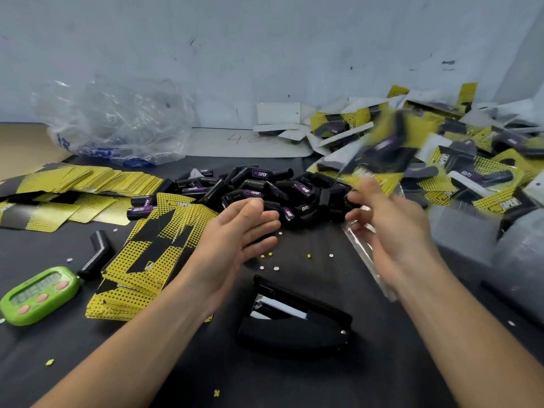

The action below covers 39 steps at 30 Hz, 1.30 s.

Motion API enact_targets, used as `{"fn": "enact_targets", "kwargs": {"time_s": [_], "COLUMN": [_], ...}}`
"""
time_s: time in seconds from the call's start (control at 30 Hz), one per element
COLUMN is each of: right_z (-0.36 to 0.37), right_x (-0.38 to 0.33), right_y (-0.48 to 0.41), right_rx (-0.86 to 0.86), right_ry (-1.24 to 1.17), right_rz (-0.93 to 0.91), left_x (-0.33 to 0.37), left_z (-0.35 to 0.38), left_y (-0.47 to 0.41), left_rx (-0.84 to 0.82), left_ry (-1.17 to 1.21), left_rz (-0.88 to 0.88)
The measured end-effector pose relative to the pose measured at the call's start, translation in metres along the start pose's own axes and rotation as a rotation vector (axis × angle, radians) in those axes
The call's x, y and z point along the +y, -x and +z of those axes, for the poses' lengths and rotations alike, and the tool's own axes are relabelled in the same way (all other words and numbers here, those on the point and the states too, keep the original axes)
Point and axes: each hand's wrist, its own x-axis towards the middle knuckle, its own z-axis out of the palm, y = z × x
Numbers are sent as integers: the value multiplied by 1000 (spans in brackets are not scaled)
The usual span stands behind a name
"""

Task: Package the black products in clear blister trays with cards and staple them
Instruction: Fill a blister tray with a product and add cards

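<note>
My left hand [235, 231] hovers open, palm turned right, in front of a heap of black bent products [265, 189] with purple labels. My right hand [394, 225] is open with its fingers spread. Just above its fingertips a finished yellow-and-black package [382, 148] is motion-blurred; I cannot tell if it still touches the fingers. A clear blister tray [363, 248] lies on the table under my right hand. Yellow dotted cards [153, 248] are stacked by my left forearm. A black stapler [294, 316] sits between my forearms.
Finished packages [471, 160] are piled at the right, with clear trays [515, 245] stacked below them. More cards [73, 184] fan out at the left. One loose black product [97, 251], a green timer [38, 293] and a crumpled plastic bag [112, 122] are also on the left. A wall stands close behind.
</note>
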Motion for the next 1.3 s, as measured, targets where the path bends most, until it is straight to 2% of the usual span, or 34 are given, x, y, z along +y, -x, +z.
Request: {"fn": "enact_targets", "kwargs": {"time_s": [0.1, 0.2, 0.27, 0.33, 0.37, 0.43, 0.57, 0.6, 0.67, 0.73, 0.77, 0.83, 0.93, 1.03, 1.17, 1.3], "right_z": [-8, -15, -19, -22, -23, -23, -26, -28, -31, -31, -29, -24, -12, -4, 0, 6], "right_x": [-3, -1, 0, 1, 1, 2, -10, -11, -10, -8, -6, -4, 0, 4, 0, -3], "right_y": [-3, -2, 1, 1, -2, -8, -8, -8, -8, -6, -4, 0, 5, 9, 11, 26], "right_rx": [-119, -260, -492, -579, -545, -388, 36, 101, 145, 87, 34, -35, -33, -77, -189, -266], "right_ry": [196, 675, 847, 972, 1077, 1244, 1059, 1108, 1388, 1684, 1738, 1729, 1662, 1415, 1181, 976], "right_rz": [18, -86, 64, 132, 66, -182, -573, -618, -613, -509, -461, -435, -560, -610, -469, -301], "left_x": [0, -2, -2, -2, -2, -3, -3, -3, -3, -3, -3, -3, -3, -2, 1, 14], "left_z": [2, 4, 3, 3, 2, 2, 2, 2, 2, 1, 1, 2, 2, 2, 7, 17], "left_y": [3, 5, 5, 5, 5, 5, 6, 6, 6, 7, 7, 8, 11, 14, 22, 31], "left_rx": [21, 45, 56, 65, 70, 84, 103, 106, 113, 123, 127, 124, 113, 97, 75, -63], "left_ry": [-35, -70, -85, -102, -114, -149, -211, -224, -248, -281, -303, -354, -458, -559, -711, -712], "left_rz": [24, 41, 46, 44, 44, 53, 94, 104, 123, 142, 152, 175, 208, 240, 284, 205]}}
